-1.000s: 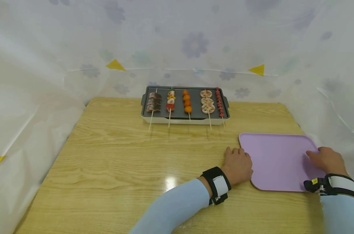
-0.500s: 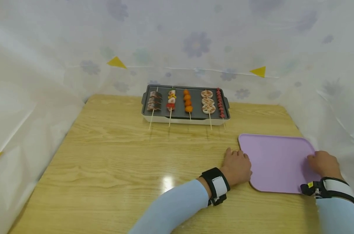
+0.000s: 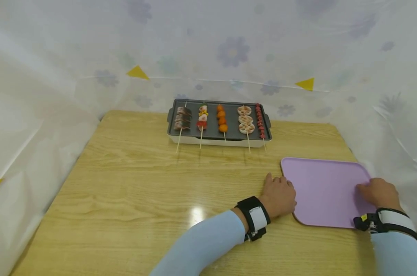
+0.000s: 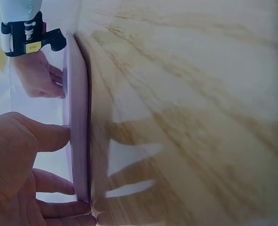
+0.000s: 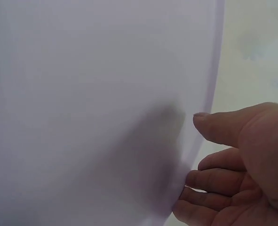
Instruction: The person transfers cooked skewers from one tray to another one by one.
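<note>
A light purple rectangular tray (image 3: 325, 191) lies flat on the right part of the wooden table. My left hand (image 3: 279, 197) is at its left edge; in the left wrist view the thumb (image 4: 54, 137) and fingertips meet the outer side of the tray's rim (image 4: 80, 141). Across the tray, my right hand (image 3: 381, 193) is at the right edge. In the right wrist view its fingertips touch the rim from outside, and the thumb (image 5: 218, 126) extends above it, apart from the fingers.
At the back of the wooden table (image 3: 143, 191) stands a dark grill pan (image 3: 229, 115) on a white base, bearing several skewers, among them lotus slices (image 3: 245, 119) and orange balls (image 3: 222, 119). Their sticks stick out over its front edge. Pale flowered sheeting (image 3: 201, 46) encloses the table.
My right hand has shifted slightly inward, and its thumb has drawn in and then stretched out over the tray again. The left hand stays at the left edge. The view has tilted a little.
</note>
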A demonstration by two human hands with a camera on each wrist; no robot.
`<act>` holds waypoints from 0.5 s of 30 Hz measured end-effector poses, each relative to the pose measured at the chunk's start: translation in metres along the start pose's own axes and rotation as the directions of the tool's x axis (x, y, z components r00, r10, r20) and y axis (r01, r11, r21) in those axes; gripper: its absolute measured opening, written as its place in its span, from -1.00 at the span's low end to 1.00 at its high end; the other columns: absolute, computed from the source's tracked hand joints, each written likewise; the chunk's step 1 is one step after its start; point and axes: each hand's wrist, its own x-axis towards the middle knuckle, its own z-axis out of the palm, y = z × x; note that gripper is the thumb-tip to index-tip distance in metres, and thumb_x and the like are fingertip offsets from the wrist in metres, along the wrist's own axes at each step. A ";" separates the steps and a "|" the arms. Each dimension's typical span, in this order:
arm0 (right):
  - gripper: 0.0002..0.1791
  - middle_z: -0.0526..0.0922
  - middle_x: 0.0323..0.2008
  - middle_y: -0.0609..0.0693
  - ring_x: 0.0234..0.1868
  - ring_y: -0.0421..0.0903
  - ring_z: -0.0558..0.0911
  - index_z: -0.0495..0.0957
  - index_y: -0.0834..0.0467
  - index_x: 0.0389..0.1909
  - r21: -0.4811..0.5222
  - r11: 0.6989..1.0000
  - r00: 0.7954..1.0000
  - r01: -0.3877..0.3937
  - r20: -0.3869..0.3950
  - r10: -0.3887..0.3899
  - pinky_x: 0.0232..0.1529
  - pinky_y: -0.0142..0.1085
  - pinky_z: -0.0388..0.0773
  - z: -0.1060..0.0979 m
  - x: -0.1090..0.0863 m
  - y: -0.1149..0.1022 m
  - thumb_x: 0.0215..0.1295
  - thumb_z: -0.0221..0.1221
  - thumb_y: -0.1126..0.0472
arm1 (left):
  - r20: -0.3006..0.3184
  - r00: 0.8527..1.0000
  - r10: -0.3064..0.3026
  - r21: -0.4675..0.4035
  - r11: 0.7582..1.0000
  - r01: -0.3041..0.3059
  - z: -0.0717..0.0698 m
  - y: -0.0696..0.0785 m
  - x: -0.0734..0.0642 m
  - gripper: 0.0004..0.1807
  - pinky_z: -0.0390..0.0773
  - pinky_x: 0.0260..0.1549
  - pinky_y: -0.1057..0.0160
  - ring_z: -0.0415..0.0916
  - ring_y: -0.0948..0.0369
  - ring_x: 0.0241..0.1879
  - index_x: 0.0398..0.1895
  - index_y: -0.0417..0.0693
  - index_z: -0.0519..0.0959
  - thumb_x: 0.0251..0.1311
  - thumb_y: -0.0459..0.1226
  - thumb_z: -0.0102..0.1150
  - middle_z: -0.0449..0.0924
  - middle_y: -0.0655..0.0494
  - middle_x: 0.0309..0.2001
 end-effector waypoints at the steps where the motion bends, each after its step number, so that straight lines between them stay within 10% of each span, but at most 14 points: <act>1: -0.49 0.45 -0.53 0.29 -0.46 0.15 0.44 0.39 0.63 -0.30 0.001 1.000 1.000 0.011 -0.003 -0.011 -0.46 -0.09 0.44 0.000 0.000 0.000 0.29 0.01 0.13 | 0.001 1.000 0.000 -0.003 1.000 0.000 0.000 0.000 0.000 -0.33 0.19 0.40 0.00 0.43 0.21 0.22 0.31 0.09 0.47 0.28 0.24 -0.06 0.49 0.18 0.23; 15: -0.31 0.53 -0.43 0.44 -0.41 0.23 0.49 0.38 0.72 -0.15 0.009 0.999 0.999 0.036 0.007 -0.036 -0.35 0.06 0.52 -0.003 -0.002 0.001 0.28 0.09 0.01 | 0.023 1.000 -0.011 -0.018 1.000 0.012 -0.001 -0.002 -0.002 -0.36 0.18 0.40 0.01 0.42 0.22 0.21 0.27 0.12 0.50 0.26 0.23 -0.03 0.47 0.19 0.23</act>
